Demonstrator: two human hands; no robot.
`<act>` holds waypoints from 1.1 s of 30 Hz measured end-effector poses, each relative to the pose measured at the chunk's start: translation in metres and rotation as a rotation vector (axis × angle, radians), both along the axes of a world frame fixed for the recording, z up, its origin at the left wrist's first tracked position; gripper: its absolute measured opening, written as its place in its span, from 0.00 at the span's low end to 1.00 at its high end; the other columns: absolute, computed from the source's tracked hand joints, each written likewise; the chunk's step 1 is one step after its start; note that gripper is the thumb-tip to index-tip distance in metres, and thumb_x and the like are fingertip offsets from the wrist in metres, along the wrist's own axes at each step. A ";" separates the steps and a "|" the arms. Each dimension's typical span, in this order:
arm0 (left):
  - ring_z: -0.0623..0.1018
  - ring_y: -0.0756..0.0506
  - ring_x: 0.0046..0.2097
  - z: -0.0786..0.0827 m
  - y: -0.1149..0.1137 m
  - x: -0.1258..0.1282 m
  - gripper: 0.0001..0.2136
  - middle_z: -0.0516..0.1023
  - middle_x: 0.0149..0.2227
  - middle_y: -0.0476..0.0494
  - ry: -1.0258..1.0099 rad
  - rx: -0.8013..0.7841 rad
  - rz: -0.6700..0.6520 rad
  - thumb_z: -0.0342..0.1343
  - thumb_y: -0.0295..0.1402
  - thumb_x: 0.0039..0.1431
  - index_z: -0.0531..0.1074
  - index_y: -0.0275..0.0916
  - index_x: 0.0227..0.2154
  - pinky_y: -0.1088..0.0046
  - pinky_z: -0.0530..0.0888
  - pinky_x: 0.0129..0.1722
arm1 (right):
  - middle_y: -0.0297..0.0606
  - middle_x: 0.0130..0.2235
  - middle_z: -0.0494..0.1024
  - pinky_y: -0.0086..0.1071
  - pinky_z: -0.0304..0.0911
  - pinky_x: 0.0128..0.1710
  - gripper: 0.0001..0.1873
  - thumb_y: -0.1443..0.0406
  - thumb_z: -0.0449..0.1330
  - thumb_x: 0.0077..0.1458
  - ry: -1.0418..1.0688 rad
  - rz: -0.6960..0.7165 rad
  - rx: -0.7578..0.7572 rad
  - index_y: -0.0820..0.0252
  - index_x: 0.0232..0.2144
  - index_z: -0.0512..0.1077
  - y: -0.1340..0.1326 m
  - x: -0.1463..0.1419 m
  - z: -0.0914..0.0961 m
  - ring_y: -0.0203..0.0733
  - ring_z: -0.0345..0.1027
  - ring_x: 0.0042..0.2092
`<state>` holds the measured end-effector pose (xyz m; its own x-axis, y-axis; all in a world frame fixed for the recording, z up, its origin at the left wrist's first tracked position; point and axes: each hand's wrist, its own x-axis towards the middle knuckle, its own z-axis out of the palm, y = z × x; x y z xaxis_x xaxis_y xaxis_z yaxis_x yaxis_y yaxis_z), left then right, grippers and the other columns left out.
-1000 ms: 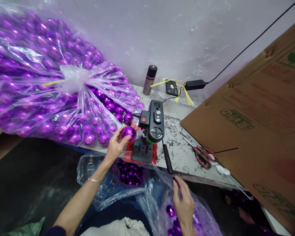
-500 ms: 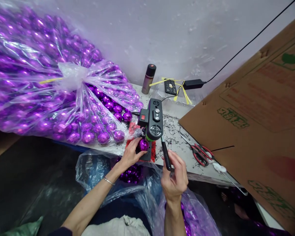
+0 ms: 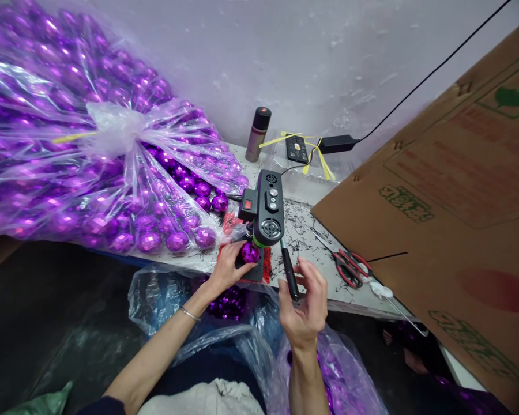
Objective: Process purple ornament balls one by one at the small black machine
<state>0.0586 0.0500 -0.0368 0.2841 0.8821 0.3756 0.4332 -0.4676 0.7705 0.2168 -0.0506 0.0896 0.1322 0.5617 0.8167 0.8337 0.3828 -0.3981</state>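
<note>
My left hand point(image 3: 230, 266) pinches a shiny purple faceted ball point(image 3: 249, 252) between thumb and fingers. The ball sits under the front end of a small black bench drill press point(image 3: 271, 202) with a red switch and a green band, above its dark base plate point(image 3: 254, 273). To the right, my right hand point(image 3: 305, 297) is around the black lever handle point(image 3: 289, 274) with thumb and fingers apart, not gripping it. Whether a fingertip touches the handle I cannot tell.
A big clear bag of purple balls point(image 3: 112, 178) covers the bench's left. Red-handled scissors point(image 3: 350, 268) lie near a cardboard box point(image 3: 441, 213) at right. Behind stand a spray can point(image 3: 258, 134) and a phone point(image 3: 296, 148). An open bag point(image 3: 155, 297) hangs below the edge.
The fingers of my right hand have loosened and spread from the lever handle. My left hand keeps the ball under the drill press. The whole view has shifted slightly.
</note>
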 end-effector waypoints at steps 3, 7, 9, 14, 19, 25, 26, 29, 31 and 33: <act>0.75 0.33 0.62 -0.001 0.000 0.001 0.28 0.77 0.58 0.32 -0.032 -0.022 -0.012 0.64 0.46 0.61 0.68 0.39 0.60 0.46 0.70 0.63 | 0.51 0.55 0.77 0.39 0.81 0.38 0.30 0.60 0.63 0.63 -0.049 0.059 0.032 0.57 0.65 0.63 0.006 -0.001 0.007 0.49 0.77 0.52; 0.75 0.33 0.63 0.001 -0.002 0.001 0.28 0.76 0.59 0.31 -0.049 -0.061 -0.032 0.63 0.45 0.63 0.67 0.38 0.61 0.48 0.71 0.63 | 0.44 0.44 0.81 0.35 0.76 0.35 0.14 0.60 0.57 0.67 0.007 0.195 0.047 0.59 0.52 0.72 0.019 -0.007 0.010 0.43 0.79 0.42; 0.75 0.33 0.63 0.001 -0.003 0.002 0.28 0.76 0.60 0.32 -0.050 -0.083 -0.026 0.63 0.45 0.63 0.68 0.39 0.61 0.48 0.71 0.64 | 0.38 0.35 0.80 0.34 0.72 0.34 0.09 0.64 0.53 0.68 0.057 0.187 0.039 0.57 0.39 0.74 0.026 -0.012 0.003 0.39 0.77 0.36; 0.75 0.33 0.62 0.000 -0.003 0.003 0.28 0.77 0.59 0.32 -0.060 -0.084 -0.015 0.64 0.46 0.61 0.68 0.40 0.61 0.47 0.71 0.64 | 0.32 0.25 0.70 0.33 0.62 0.30 0.20 0.64 0.46 0.71 0.099 0.121 0.128 0.55 0.25 0.62 0.038 -0.021 -0.032 0.34 0.64 0.26; 0.76 0.33 0.62 0.001 -0.004 0.003 0.29 0.77 0.59 0.32 -0.064 -0.086 -0.026 0.65 0.47 0.61 0.69 0.41 0.61 0.48 0.71 0.64 | 0.30 0.24 0.66 0.35 0.62 0.32 0.20 0.63 0.43 0.72 0.125 0.078 0.205 0.54 0.25 0.59 0.043 -0.025 -0.053 0.34 0.60 0.25; 0.75 0.33 0.62 0.000 -0.004 0.004 0.29 0.77 0.59 0.31 -0.086 -0.084 -0.040 0.64 0.47 0.62 0.68 0.39 0.61 0.47 0.71 0.64 | 0.30 0.24 0.66 0.35 0.60 0.30 0.21 0.63 0.43 0.72 0.181 0.103 0.242 0.55 0.25 0.59 0.046 -0.027 -0.056 0.33 0.57 0.24; 0.75 0.33 0.62 0.000 -0.004 0.004 0.29 0.76 0.59 0.31 -0.089 -0.082 -0.042 0.64 0.47 0.62 0.68 0.39 0.61 0.48 0.71 0.64 | 0.30 0.25 0.66 0.35 0.60 0.30 0.21 0.62 0.42 0.72 0.170 0.103 0.243 0.55 0.25 0.59 0.047 -0.027 -0.057 0.33 0.57 0.24; 0.75 0.33 0.62 0.000 -0.003 0.004 0.28 0.76 0.59 0.31 -0.091 -0.086 -0.044 0.64 0.47 0.62 0.68 0.39 0.60 0.48 0.71 0.64 | 0.30 0.25 0.66 0.34 0.61 0.31 0.21 0.62 0.42 0.73 0.133 0.079 0.234 0.55 0.25 0.59 0.047 -0.024 -0.060 0.33 0.59 0.25; 0.75 0.33 0.62 0.000 -0.002 0.004 0.28 0.76 0.59 0.31 -0.091 -0.087 -0.045 0.64 0.47 0.62 0.68 0.39 0.60 0.48 0.71 0.64 | 0.30 0.25 0.66 0.34 0.63 0.32 0.21 0.62 0.41 0.73 0.124 0.060 0.236 0.55 0.25 0.58 0.047 -0.023 -0.061 0.33 0.60 0.25; 0.76 0.33 0.62 0.001 -0.002 0.004 0.28 0.76 0.59 0.31 -0.093 -0.079 -0.051 0.64 0.46 0.62 0.68 0.39 0.60 0.48 0.72 0.63 | 0.29 0.25 0.66 0.34 0.64 0.34 0.21 0.62 0.41 0.73 0.125 0.056 0.246 0.55 0.25 0.58 0.047 -0.023 -0.061 0.32 0.61 0.26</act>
<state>0.0629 0.0484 -0.0362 0.2966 0.8952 0.3326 0.3352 -0.4237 0.8415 0.1938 -0.0033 0.0281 0.2147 0.3575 0.9089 0.7587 0.5249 -0.3858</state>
